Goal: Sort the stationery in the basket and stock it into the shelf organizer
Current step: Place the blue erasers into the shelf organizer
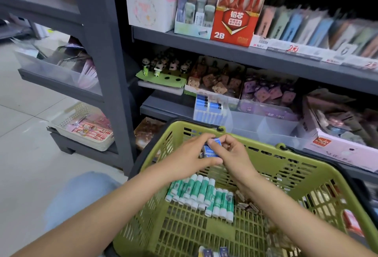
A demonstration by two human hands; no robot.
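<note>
Over the far end of the basket (pixel 319 177), left hand (pixel 192 157) and right hand (pixel 233 154) both pinch blue glue sticks (pixel 211 150).

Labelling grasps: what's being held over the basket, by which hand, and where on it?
Both hands hold a small bunch of blue sticks: left hand from the left side, right hand pinching the upper right end. Exact finger contacts are hidden.

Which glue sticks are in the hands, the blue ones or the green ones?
The blue ones. Both hands hold them above the basket; the green ones lie inside.
</note>
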